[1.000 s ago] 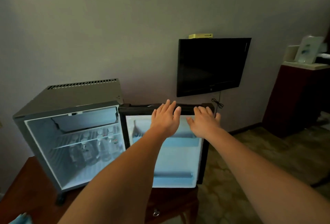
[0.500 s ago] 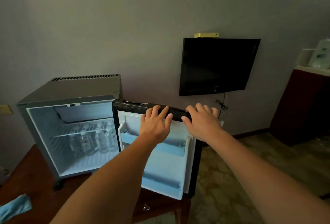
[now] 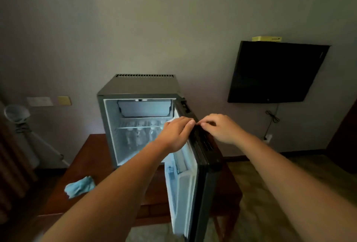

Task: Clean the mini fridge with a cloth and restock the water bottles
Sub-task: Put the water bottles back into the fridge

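Note:
The grey mini fridge [image 3: 144, 85] stands open on a dark wooden table [image 3: 92, 156]. Several water bottles [image 3: 139, 135] stand behind its wire shelf. The fridge door [image 3: 202, 183] is swung half way, its edge pointing at me. My left hand [image 3: 174, 134] curls over the door's top edge from the white inner side. From the dark outer side my right hand [image 3: 220, 128] holds the same edge with bent fingers. The two sets of fingertips nearly meet. A crumpled light blue cloth [image 3: 80, 186] lies on the table to the left of the fridge.
A black TV [image 3: 276, 72] hangs on the wall at right with a yellow box [image 3: 266, 38] on top, and its cable runs down to a socket [image 3: 268, 137]. A pale stand [image 3: 16, 114] and wall switches [image 3: 39, 101] are at left. Patterned floor lies right of the table.
The door has swung from wide open toward the fridge, both hands staying on its top edge. My view has shifted right, so the fridge sits centred and the cloth shows fully.

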A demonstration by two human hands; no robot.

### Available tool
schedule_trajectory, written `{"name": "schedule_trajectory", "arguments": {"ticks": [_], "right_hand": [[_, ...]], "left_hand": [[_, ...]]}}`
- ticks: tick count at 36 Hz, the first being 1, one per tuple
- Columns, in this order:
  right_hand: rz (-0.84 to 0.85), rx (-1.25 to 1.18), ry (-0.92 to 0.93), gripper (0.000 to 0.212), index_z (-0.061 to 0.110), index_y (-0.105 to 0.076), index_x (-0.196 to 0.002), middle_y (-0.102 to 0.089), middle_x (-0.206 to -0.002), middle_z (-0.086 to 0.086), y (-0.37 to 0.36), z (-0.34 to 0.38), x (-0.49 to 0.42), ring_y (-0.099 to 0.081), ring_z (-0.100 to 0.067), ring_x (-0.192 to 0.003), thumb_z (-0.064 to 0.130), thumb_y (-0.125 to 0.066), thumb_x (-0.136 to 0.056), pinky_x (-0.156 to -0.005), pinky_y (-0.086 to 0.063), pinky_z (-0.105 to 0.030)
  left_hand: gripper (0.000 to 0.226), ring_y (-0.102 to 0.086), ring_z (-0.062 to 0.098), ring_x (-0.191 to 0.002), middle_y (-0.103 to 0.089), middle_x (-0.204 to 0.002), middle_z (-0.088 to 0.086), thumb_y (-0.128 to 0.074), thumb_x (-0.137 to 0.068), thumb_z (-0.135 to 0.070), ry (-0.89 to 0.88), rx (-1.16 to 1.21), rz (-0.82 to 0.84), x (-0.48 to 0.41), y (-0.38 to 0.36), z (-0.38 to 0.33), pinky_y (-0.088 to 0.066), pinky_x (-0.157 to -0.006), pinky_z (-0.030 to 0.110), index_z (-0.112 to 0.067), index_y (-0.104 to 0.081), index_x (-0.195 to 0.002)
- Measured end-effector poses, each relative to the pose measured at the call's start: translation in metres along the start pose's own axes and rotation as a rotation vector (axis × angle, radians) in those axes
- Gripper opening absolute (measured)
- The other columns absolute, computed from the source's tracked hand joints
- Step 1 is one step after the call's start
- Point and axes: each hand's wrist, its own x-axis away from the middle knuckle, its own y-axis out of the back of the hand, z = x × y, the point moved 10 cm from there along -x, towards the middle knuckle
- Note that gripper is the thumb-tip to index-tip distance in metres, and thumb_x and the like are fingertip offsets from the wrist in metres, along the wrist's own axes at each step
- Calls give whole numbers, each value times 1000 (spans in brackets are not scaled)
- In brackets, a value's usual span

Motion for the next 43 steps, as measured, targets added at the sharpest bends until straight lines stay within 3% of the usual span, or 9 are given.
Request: {"name": "schedule_trajectory", "arguments": {"ticks": [3, 7, 13, 16, 19, 24, 30, 37, 43], "right_hand": [[-50, -18, 73, 26, 34, -72, -119, -61, -119, 18, -25, 31, -10, -55, 1, -112, 40, -55, -100, -95, -42, -22], [40, 39, 126, 39, 40, -58, -137, -43, -152, 18, -71, 67, -32, -31, -7, -142, 51, -45, -102, -118, -26, -38], [86, 220, 108, 51, 45, -29, -153, -18, -164, 18, -125, 105, -75, -2, -12, -155, 57, -35, -103, -121, -13, -52], [64, 207, 60, 51, 40, -30, -152, -20, -163, 14, -139, 117, -101, -11, -16, -154, 47, -43, -104, -123, -13, -52], [-18, 168, 30, 54, 39, -26, -152, -30, -158, 11, -136, 116, -127, -28, -16, -148, 46, -46, -103, -120, -21, -49], [-58, 325, -14, 53, 43, -22, -154, -21, -163, 7, -142, 84, -160, -6, -17, -155, 58, -29, -104, -122, -4, -53], [-169, 309, 30, 54, 39, -31, -153, -33, -160, -2, -155, 82, -193, -17, -24, -153, 59, -25, -103, -124, -8, -46], [-333, 384, 89, 54, 22, -54, -144, -55, -143, -13, -153, 88, -214, -46, -30, -136, 51, -33, -104, -120, -28, -46], [-407, 404, 145, 49, 17, -57, -141, -58, -138, -17, -151, 91, -212, -49, -34, -133, 44, -41, -104, -118, -33, -50]], "left_hand": [[55, -61, 25, -112, -70, -112, -1, -24, -101, -60, 63, -12, 50, 13, 28, 28, -41, -102, 46, -27, -64, -119], [54, -44, 24, -139, -57, -145, 0, -26, -104, -60, 197, -118, 113, 16, 60, 73, -24, -114, 46, -33, -44, -147], [54, -43, 27, -135, -59, -137, 6, -15, -106, -51, 241, -312, 159, 17, 94, 111, -27, -110, 52, -28, -51, -139], [48, -50, 26, -127, -62, -128, 2, -18, -105, -46, 230, -382, 77, 16, 105, 129, -35, -107, 50, -25, -56, -126], [51, -41, 23, -141, -54, -146, -2, -18, -106, -47, 222, -447, -47, 12, 110, 153, -27, -117, 48, -26, -54, -136], [64, -26, 15, -151, -42, -157, -6, -9, -103, -54, 261, -449, -238, 0, 107, 193, -8, -125, 40, -26, -43, -150], [58, -20, 13, -154, -37, -161, -6, -17, -107, -51, 269, -499, -305, -25, 111, 229, -4, -126, 35, -26, -42, -153], [46, -35, 17, -148, -52, -151, 1, -40, -108, -39, 221, -413, -362, -62, 117, 254, -15, -126, 35, -16, -55, -144], [49, -47, 23, -141, -61, -142, 5, -38, -105, -41, 142, -426, -454, -61, 119, 253, -26, -122, 40, -13, -63, -136]]}}
